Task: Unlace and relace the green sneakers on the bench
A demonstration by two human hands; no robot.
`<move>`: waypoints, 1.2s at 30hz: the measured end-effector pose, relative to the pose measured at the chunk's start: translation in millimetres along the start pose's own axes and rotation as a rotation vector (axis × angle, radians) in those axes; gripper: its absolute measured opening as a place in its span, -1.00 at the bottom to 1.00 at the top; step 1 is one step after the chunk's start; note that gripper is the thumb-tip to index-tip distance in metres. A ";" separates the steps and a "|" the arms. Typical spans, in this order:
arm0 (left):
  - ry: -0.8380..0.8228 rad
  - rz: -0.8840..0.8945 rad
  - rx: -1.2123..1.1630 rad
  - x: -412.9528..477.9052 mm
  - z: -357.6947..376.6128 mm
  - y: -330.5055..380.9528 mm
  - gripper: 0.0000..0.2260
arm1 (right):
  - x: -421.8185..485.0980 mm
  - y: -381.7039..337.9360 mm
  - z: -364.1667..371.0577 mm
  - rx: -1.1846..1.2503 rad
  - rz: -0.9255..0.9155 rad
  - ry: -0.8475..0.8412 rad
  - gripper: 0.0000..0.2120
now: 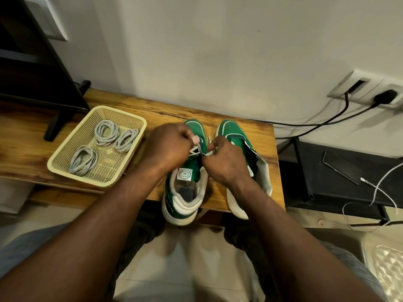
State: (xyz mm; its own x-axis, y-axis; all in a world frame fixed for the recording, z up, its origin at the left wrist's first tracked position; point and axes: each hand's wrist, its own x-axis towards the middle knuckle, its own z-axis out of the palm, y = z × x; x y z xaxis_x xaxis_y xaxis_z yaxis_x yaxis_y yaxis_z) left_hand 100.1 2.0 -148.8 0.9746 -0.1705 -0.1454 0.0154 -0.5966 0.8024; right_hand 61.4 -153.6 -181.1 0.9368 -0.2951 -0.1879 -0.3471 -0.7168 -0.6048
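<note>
1. At the left of the desk (32, 138) a basket (109, 162) holds three coiled grey laces (76, 165). They are judged to be the replacements and are best left there until an eyelet row is free.
2. The left hand (172, 144) is closed, fingers curled, and a white lace (197, 150) is pinched in it above the throat of the left sneaker (192, 166). This shoe stands at the desk's front edge, heel overhanging.
3. The step in hand is judged to be the working of that lace through the eyelets; whether it is being drawn out or fed in cannot be told. One crossing should be slackened at a time, and the lace drawn along the eyelet's own line, not yanked sideways.
4. The right hand (226, 164), just beside the left, is likewise curled and appears to pinch the same lace. The pull is best shared evenly, so that the overhanging shoe is not tipped off.
5. The right sneaker (231, 129) stands just beside the first, toe to the wall, tongue open; no lace is seen on it.
</note>
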 end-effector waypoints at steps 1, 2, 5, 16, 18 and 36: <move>0.018 -0.082 -0.300 2.1 -3.9 1.7 -0.86 | -0.5 -0.3 -0.7 -0.004 0.000 0.002 -0.69; 0.011 -0.154 -0.498 3.5 -8.2 2.9 -0.86 | -0.5 0.0 -1.4 -0.008 0.001 0.005 -0.69; -0.140 -0.081 -0.253 5.7 -22.8 2.7 -0.90 | -0.6 0.4 -2.0 -0.011 0.015 0.005 -0.68; -0.197 0.079 -0.343 2.2 -16.6 11.4 -0.74 | -2.3 -3.9 -0.7 -0.005 0.022 0.006 -0.71; -0.275 0.054 -0.080 2.2 -19.8 8.3 -0.70 | -2.9 -3.8 -0.8 0.006 0.035 0.004 -0.70; -0.071 -0.111 -0.942 3.3 -8.7 9.9 -0.69 | -4.0 -3.2 -3.0 0.057 0.084 -0.033 -0.72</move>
State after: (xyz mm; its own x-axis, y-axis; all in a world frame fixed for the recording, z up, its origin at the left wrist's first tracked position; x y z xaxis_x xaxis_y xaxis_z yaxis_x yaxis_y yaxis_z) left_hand 105.4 2.4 -136.2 0.9412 -0.2168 -0.2590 0.3113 0.2596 0.9142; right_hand 58.7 -152.0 -176.1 0.9059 -0.3309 -0.2642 -0.4220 -0.6530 -0.6289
